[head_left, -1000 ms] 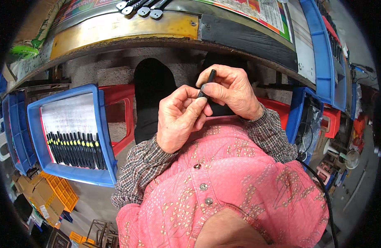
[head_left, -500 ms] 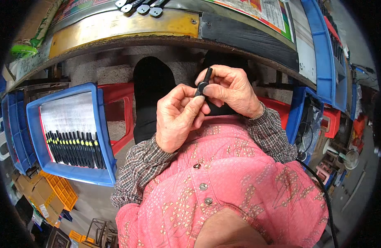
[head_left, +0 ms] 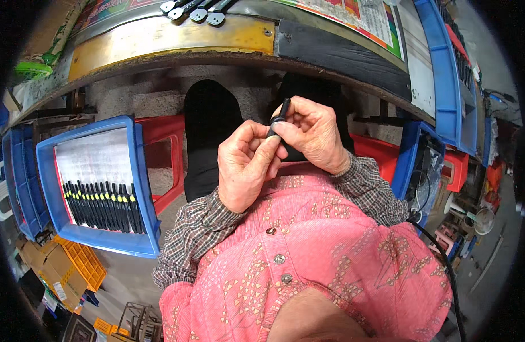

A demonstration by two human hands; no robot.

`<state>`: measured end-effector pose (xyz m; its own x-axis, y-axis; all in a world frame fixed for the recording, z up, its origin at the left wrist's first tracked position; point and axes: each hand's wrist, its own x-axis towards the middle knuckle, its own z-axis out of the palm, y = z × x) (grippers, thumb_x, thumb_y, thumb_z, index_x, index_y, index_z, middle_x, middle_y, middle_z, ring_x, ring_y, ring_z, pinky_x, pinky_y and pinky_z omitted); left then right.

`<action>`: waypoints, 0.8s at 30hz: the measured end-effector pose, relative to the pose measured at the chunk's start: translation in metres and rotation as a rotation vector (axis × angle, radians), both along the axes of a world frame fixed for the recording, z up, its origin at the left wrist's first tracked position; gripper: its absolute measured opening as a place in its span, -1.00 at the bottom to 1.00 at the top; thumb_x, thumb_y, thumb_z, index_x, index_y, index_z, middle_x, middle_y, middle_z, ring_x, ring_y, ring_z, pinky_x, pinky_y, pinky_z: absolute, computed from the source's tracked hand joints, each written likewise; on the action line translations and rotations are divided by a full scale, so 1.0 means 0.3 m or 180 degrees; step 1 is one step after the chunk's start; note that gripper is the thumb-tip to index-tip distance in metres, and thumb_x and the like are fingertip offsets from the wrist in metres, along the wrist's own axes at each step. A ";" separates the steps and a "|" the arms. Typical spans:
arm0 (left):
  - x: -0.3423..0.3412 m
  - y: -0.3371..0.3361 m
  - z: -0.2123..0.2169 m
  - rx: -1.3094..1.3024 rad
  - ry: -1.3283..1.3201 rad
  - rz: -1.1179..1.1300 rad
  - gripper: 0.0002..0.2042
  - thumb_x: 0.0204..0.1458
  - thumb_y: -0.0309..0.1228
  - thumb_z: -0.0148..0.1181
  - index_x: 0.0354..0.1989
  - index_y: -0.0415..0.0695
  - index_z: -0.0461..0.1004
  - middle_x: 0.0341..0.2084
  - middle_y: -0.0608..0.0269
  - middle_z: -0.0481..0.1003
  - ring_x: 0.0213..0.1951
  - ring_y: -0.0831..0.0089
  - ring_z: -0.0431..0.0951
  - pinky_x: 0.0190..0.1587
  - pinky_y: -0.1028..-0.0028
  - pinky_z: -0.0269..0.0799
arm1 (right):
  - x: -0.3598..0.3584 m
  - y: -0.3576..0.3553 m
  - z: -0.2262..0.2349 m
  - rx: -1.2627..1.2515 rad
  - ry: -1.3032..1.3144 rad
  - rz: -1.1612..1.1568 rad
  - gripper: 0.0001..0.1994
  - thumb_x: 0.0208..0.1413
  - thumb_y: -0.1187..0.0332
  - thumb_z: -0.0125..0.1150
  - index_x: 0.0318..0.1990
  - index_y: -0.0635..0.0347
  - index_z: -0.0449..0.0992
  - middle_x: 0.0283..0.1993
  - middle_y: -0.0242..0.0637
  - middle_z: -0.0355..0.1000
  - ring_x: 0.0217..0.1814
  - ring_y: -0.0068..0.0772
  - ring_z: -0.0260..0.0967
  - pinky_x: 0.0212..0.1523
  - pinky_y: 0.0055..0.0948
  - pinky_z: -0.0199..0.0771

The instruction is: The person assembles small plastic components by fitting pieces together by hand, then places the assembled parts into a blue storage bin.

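Observation:
Both hands meet in front of my chest over a slim black stick-shaped part [head_left: 279,118]. My right hand [head_left: 312,134] grips it from the right, its tip poking up above the fingers. My left hand [head_left: 245,168] pinches its lower end between thumb and forefinger. A blue tray [head_left: 138,181] to my left holds a row of several similar black parts with yellow dots [head_left: 101,203], lined up on a pale sheet.
A workbench edge [head_left: 177,43] curves across the top with several metal-ended tools [head_left: 193,8] lying on it. Red stools [head_left: 165,134] stand under it. More blue bins [head_left: 445,74] sit at the right, and cardboard boxes and an orange crate [head_left: 86,263] at the lower left.
The black part has tilted slightly and sits a little deeper between the fingers. Both hands stay in nearly the same place.

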<state>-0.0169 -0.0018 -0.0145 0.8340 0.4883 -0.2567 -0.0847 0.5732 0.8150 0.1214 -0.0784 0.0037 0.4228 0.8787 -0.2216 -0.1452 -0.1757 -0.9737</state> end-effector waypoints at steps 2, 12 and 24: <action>0.000 0.007 0.008 -0.0102 0.0026 -0.0015 -0.91 0.16 -0.48 0.04 -0.27 -0.24 0.34 -0.54 0.22 0.48 -0.67 0.68 0.35 -0.68 0.73 0.15 | 0.004 -0.003 -0.009 -0.0145 -0.0006 0.0003 -0.93 0.04 0.52 0.20 -0.34 0.28 0.43 -0.47 -0.55 0.36 -0.45 -0.86 0.25 -0.52 -0.78 0.26; -0.009 0.032 0.025 -0.0683 -0.0144 -0.0461 -0.92 0.17 -0.49 0.01 -0.27 -0.26 0.35 -0.55 0.21 0.47 -0.68 0.69 0.31 -0.69 0.72 0.10 | 0.007 0.001 0.002 0.0357 0.0097 -0.0086 -0.82 0.17 0.29 0.14 -0.36 0.22 0.49 -0.54 -0.53 0.34 -0.59 -0.83 0.15 -0.63 -0.76 0.08; -0.007 0.031 0.011 -0.0825 -0.0192 -0.0370 -0.92 0.16 -0.49 0.03 -0.27 -0.26 0.36 -0.55 0.20 0.47 -0.68 0.68 0.31 -0.70 0.71 0.09 | 0.032 0.008 -0.003 0.0219 0.0296 0.0108 -0.78 0.18 0.25 0.12 -0.36 0.23 0.50 -0.57 -0.52 0.35 -0.65 -0.82 0.14 -0.69 -0.76 0.07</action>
